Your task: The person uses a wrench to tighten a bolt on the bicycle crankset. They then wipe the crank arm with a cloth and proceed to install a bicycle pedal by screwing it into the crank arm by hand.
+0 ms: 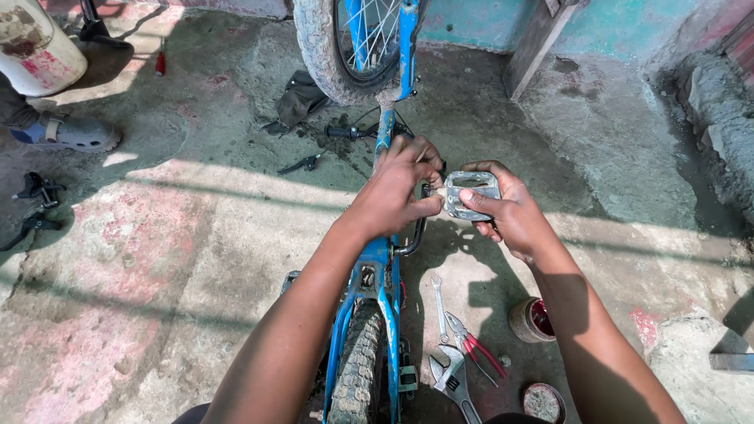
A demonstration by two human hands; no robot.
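Centrally, at mid-frame, the right hand (510,208) pinches a grey pedal (470,195) against the crank arm (416,232) of an upturned blue bicycle (382,263), while the left hand (397,188) grips the crank end, steadying it. Wrenches (449,369) and pliers (475,349) lie on the concrete floor (157,259) below.

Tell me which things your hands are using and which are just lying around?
In use: left hand, right hand, grey pedal, black crank arm, blue bicycle.

Lying about: spanner, red-handled pliers, adjustable wrench, small tin, dark rag.
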